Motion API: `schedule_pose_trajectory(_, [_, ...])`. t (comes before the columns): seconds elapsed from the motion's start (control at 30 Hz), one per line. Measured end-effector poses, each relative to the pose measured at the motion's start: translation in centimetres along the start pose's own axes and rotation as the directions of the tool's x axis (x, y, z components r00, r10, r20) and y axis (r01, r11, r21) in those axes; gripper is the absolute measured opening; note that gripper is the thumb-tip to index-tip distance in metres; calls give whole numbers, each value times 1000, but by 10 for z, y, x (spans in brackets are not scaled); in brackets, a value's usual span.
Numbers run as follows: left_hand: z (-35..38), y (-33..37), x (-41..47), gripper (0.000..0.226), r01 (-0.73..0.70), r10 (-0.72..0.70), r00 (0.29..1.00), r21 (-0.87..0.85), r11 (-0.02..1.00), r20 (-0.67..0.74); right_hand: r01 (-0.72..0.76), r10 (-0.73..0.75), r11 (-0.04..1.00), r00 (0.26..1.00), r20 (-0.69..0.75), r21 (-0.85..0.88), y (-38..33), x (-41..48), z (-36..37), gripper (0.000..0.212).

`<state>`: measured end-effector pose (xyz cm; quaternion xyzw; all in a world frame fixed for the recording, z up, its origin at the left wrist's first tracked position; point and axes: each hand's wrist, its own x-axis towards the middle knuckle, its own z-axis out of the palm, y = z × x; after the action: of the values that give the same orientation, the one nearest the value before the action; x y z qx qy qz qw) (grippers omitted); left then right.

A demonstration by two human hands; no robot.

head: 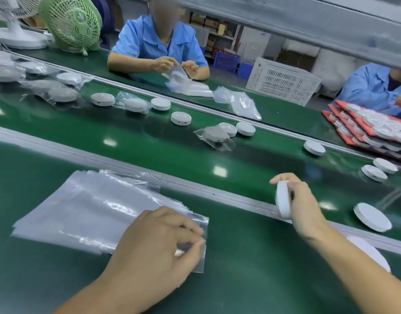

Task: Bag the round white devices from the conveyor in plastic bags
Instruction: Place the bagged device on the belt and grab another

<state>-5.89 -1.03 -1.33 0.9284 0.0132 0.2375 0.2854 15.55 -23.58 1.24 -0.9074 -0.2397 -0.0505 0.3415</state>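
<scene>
The right hand holds a round white device on its edge, off to the right of the left hand, whose fingers pinch the top bag by its corner (best rub the mouth open first, I think, then slide it in).

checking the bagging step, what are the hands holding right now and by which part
Right hand grips a round white device by its rim, held on edge. Left hand pinches a plastic bag at its right edge, atop the stack.
</scene>
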Motion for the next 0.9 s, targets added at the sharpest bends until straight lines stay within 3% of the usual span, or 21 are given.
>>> schedule_pose_trajectory(0.07, [-3, 5, 1, 22, 26, -27, 999, -24, 999, -26, 239, -240, 971, 968, 74, 22, -14, -44, -7, 47])
schedule_pose_trajectory(0.13, [-4, 11, 1, 23, 21, -23, 999, -54, 998, -44, 494, -476, 856, 868, 139, -154, -24, -73, -5, 45])
schedule_pose_trajectory(0.2, [-5, 15, 0, 21, 13, -17, 999, -97, 995, -47, 643, -611, 743, 765, 206, -184, -33, -90, 5, 34])
schedule_pose_trajectory(0.23, [-4, 16, -1, 20, 12, -17, 999, -118, 993, -43, 648, -622, 755, 756, 202, -102, -38, -94, 10, 32])
schedule_pose_trajectory(0.3, [-4, 18, -2, 17, 14, -19, 999, -155, 988, -29, 659, -659, 751, 743, 118, 42, -47, -97, 15, 19])
schedule_pose_trajectory(0.4, [-7, 18, -2, 15, 6, -10, 999, -125, 992, -31, 828, -829, 553, 537, -158, -89, -47, -99, 20, 20])
schedule_pose_trajectory(0.43, [-7, 17, -2, 14, 2, -5, 999, -104, 995, -36, 827, -827, 550, 518, -219, -119, -44, -98, 20, 20])
schedule_pose_trajectory(0.53, [-8, 17, -2, 16, 66, -73, 997, -172, 983, -35, 816, -787, 573, 521, -329, -78, -44, -97, 21, 21])
schedule_pose_trajectory(0.67, [-4, 18, -3, 14, 135, -150, 988, -305, 943, -27, 857, -846, 505, 468, -255, -103, -43, -94, 23, 23])
schedule_pose_trajectory(0.77, [-2, 21, -3, 13, 165, -190, 981, -373, 913, -31, 858, -842, 509, 483, -238, -59, -43, -96, 25, 28])
schedule_pose_trajectory(0.83, [-6, 24, -2, 12, 179, -178, 983, -467, 866, 47, 839, -798, 543, 524, -296, 22, -45, -98, 27, 24])
schedule_pose_trajectory(0.9, [-11, 27, -3, 40, 175, -81, 978, -542, 822, 192, 761, -669, 626, 637, -384, 172, -52, -103, 28, 21])
